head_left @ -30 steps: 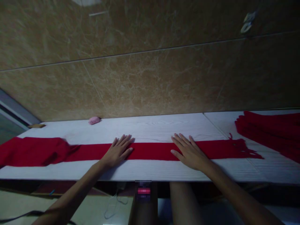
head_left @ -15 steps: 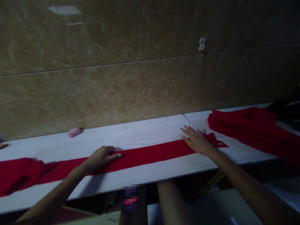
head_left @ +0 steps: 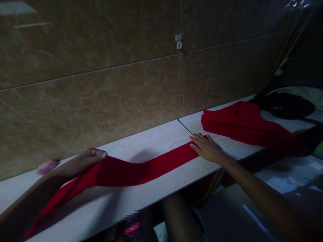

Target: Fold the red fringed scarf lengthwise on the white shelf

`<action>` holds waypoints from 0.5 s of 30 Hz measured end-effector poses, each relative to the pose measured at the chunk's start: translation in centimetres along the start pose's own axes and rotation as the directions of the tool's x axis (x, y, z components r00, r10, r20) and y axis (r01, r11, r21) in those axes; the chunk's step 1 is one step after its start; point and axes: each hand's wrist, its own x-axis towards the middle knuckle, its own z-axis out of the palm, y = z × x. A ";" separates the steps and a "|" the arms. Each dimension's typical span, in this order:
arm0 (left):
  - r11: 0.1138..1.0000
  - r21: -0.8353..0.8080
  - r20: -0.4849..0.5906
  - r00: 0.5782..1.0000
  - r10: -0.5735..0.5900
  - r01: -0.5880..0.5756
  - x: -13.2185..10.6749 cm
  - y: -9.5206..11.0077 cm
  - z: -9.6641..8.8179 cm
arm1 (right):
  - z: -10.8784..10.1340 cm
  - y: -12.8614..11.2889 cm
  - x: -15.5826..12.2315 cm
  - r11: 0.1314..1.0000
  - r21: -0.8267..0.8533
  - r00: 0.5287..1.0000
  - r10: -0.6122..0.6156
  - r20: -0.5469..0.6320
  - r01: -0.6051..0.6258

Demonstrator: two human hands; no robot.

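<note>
A long red scarf [head_left: 148,166] lies lengthwise along a white wood-grain table [head_left: 156,136]. My left hand [head_left: 85,161] is closed on the scarf's middle part and holds it lifted off the table, so the cloth hangs in a fold beneath it. My right hand [head_left: 207,148] lies flat with fingers spread on the scarf's right end, pressing it to the table. My knees show under the table's front edge.
A pile of red scarves [head_left: 242,122] lies on the table to the right, with a dark bundle [head_left: 285,106] behind it. A small pink object [head_left: 46,166] sits by the brown marble wall [head_left: 126,84]. A wall hook [head_left: 178,41] hangs above.
My left hand went from flat on the scarf to gripping and lifting it. My right hand slid to the scarf's right end. The view swung to the right.
</note>
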 end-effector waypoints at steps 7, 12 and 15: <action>0.978 -0.030 0.115 0.971 0.209 -0.207 7.3 10.0 7.0 | -0.4 -0.4 -0.5 0.998 0.057 0.998 -0.009 -0.067 0.013; 0.966 -0.092 0.291 0.921 0.258 -0.242 12.5 15.5 13.1 | -0.7 -0.1 -0.3 0.954 0.296 0.994 0.077 -0.075 -0.052; 0.962 -0.129 0.365 0.890 0.273 -0.242 14.6 18.0 16.2 | -1.3 0.7 -0.1 0.817 0.567 0.980 0.183 -0.079 -0.107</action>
